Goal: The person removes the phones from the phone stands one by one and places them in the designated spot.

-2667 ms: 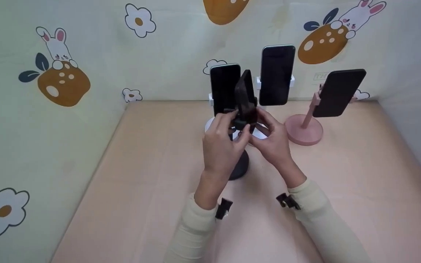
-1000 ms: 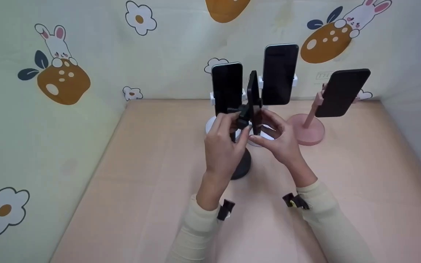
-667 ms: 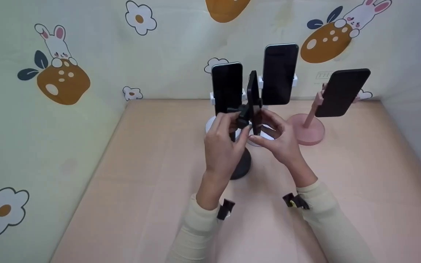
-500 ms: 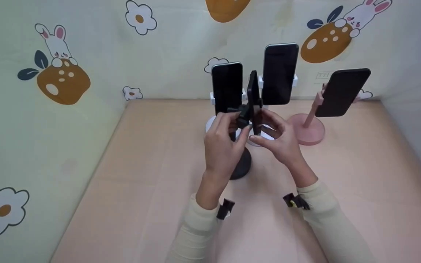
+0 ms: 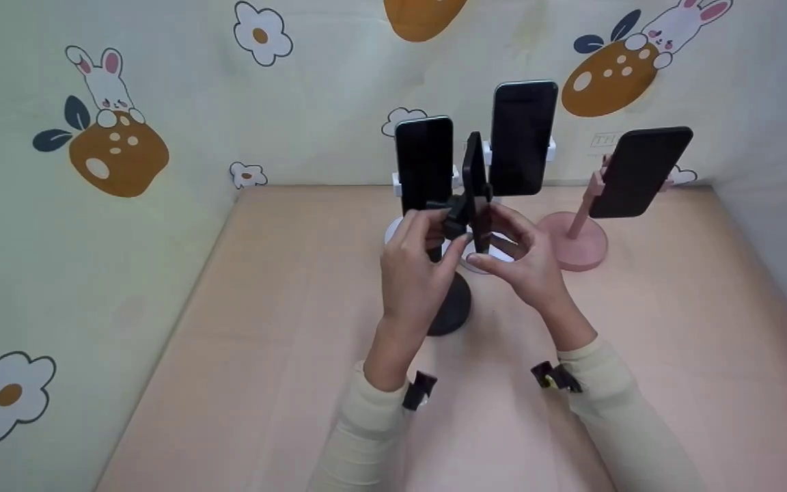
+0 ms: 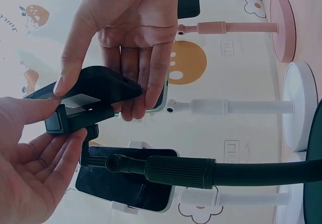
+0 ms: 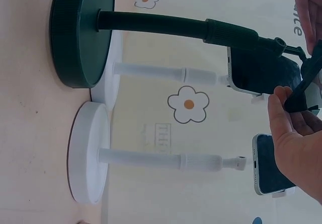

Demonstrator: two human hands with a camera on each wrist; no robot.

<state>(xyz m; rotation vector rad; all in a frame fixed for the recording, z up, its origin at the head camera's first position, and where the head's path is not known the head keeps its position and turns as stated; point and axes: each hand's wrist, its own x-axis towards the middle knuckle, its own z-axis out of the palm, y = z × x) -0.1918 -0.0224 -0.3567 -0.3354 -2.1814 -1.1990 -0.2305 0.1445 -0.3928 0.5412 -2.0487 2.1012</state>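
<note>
You pinch with left hand (image 5: 412, 270) the black plastic clamp (image 5: 457, 217) of the black round-based stand (image 5: 451, 314) | right hand (image 5: 525, 256) grips the black rectangular phone (image 5: 474, 164) | phone: above the desk (image 5: 264, 307), before its far edge, right of clamp (seating I cannot tell), long axis nearly upright.

Left hand (image 6: 30, 158) pinches dark clamp (image 6: 88, 119); right hand (image 6: 133, 27) grips dark phone (image 6: 98, 81) at it. Dark stand (image 6: 251, 172) nearest; white stand (image 6: 246, 107), pink stand (image 6: 241, 27) behind.

The central phone (image 5: 475, 171) and its holder (image 5: 451, 314) are black — the stand (image 5: 572, 246) at three o'clock is pink; brown fruits (image 5: 120, 160) and white flowers (image 5: 262, 34) pattern the pale backdrop (image 5: 325, 102).
</note>
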